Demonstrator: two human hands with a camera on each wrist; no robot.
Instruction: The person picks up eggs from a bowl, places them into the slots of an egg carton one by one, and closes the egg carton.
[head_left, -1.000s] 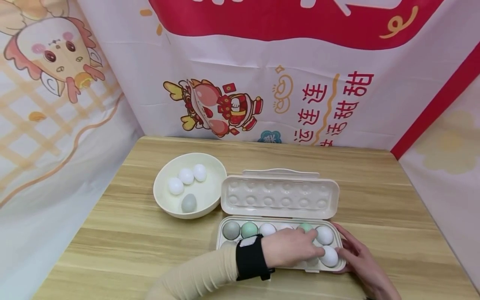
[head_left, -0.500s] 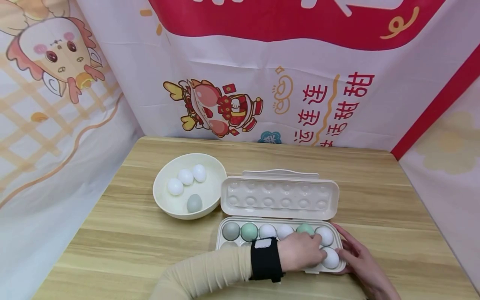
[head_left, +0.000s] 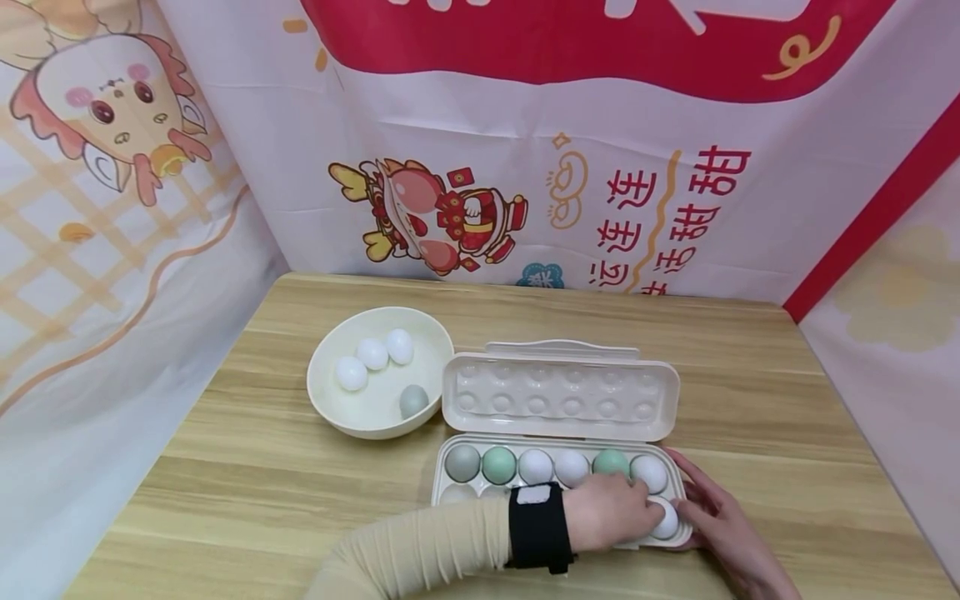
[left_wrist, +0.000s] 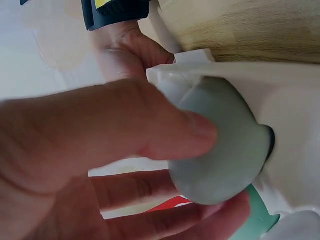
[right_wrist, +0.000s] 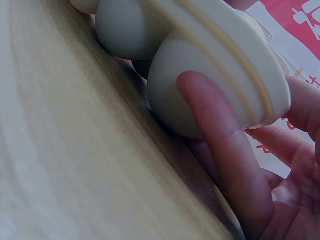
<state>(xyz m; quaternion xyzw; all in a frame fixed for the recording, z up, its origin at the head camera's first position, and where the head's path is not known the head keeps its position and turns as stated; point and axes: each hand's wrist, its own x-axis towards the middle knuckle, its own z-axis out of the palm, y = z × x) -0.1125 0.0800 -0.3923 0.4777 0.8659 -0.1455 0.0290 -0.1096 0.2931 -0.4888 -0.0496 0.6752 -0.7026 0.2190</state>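
In the head view my left hand (head_left: 611, 510) lies over the near row at the right end of a white egg carton (head_left: 439, 479). In the left wrist view its thumb and fingers hold a grey-green egg (left_wrist: 225, 145) at a pocket; from above the hand hides this egg. My right hand (head_left: 723, 525) grips the carton's right end, its thumb against a rounded pocket (right_wrist: 170, 95) from outside. A white egg (head_left: 664, 518) sits between the hands in the near corner. The far row holds a grey egg (head_left: 462, 462), green eggs (head_left: 498, 464) and white eggs (head_left: 536, 467).
The carton's dimpled lid (head_left: 555, 425) is folded back behind it. At its left stands a cream bowl (head_left: 420, 362) with three white eggs (head_left: 371, 353) and a grey egg (head_left: 413, 402). A printed cloth (head_left: 465, 108) hangs behind the wooden table (head_left: 712, 350).
My left hand has shifted right along the carton, towards the corner egg. The grey egg in the bowl has rolled right. My right hand stays at the carton's end.
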